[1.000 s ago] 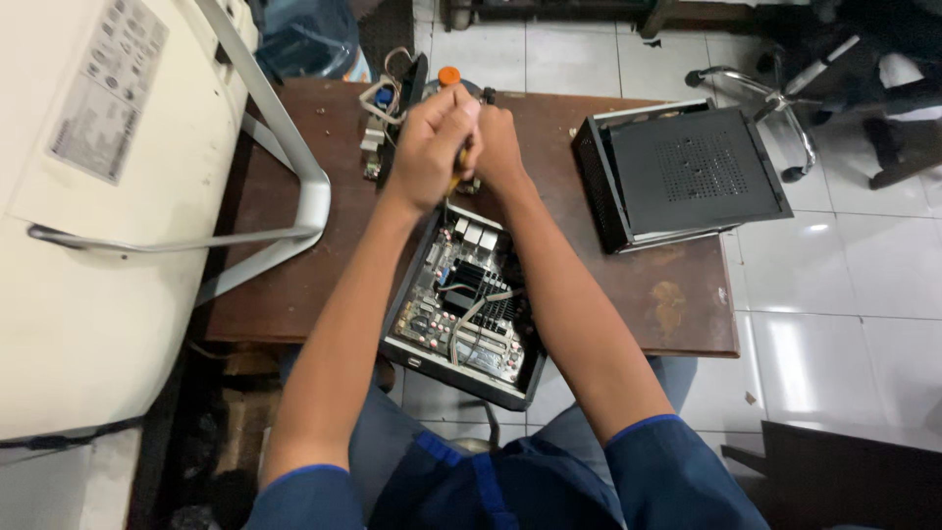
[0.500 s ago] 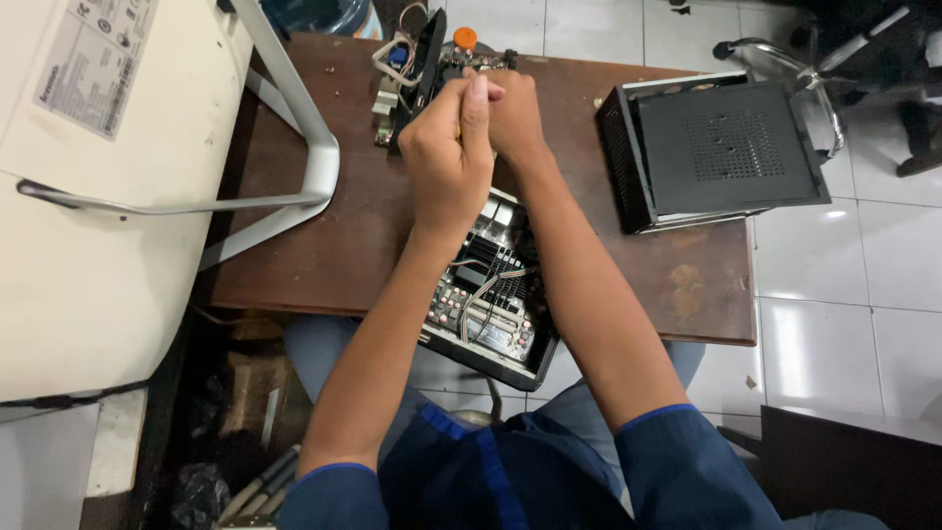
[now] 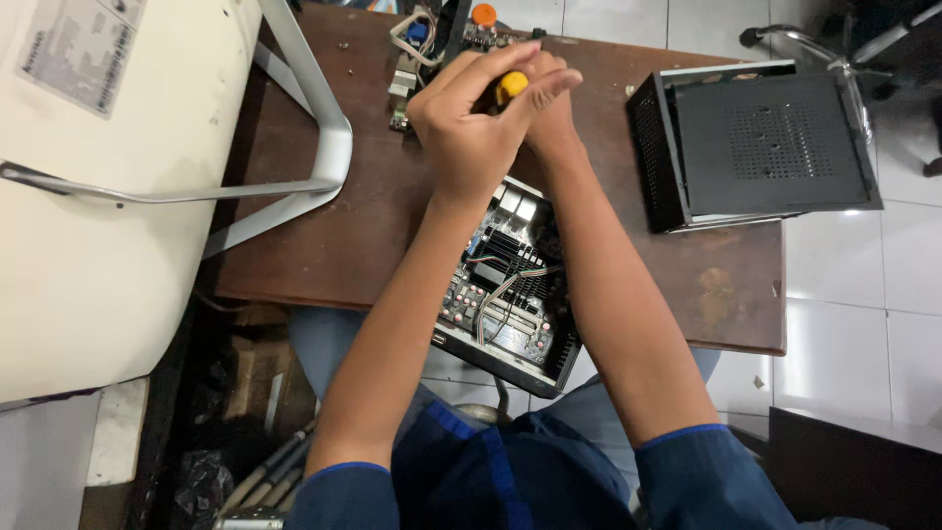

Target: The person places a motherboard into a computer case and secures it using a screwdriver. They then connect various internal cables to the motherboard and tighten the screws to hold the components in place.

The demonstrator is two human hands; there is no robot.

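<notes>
While both my hands meet above the far end of the open computer case (image 3: 505, 294), the yellow screwdriver handle (image 3: 509, 86) shows between them. Left hand (image 3: 469, 132): fingers curled over the handle, thumb side toward me, closed on it. Right hand (image 3: 549, 118): mostly hidden behind the left, pressed against it; its fingers seem to wrap the same handle, but I cannot tell how firmly. Screwdriver shaft and tip: hidden under my hands.

Landmark is the open computer case. It lies on the brown wooden table (image 3: 314, 245), its near end overhanging the table edge toward my lap. Inside it: a circuit board with a dark finned heat sink (image 3: 505, 250), grey cables (image 3: 500, 294) crossing it, rows of small components along the near side.

Beyond the case, at the table's far edge: a loose small circuit board with a grey ribbon cable (image 3: 412, 44) and an orange round cap (image 3: 484, 15). Right of the case: a black metal cover (image 3: 756, 142), lying flat, with a patch of vent holes on top, well apart from my hands. Left of the case: a silver bent-tube stand (image 3: 324, 147) resting on the table, joined to a large white flat panel (image 3: 108, 196) that fills the left side.

Beneath the case: my lap and blue sleeves (image 3: 687, 471). Right of it, past the table: white floor tiles (image 3: 863, 304).
</notes>
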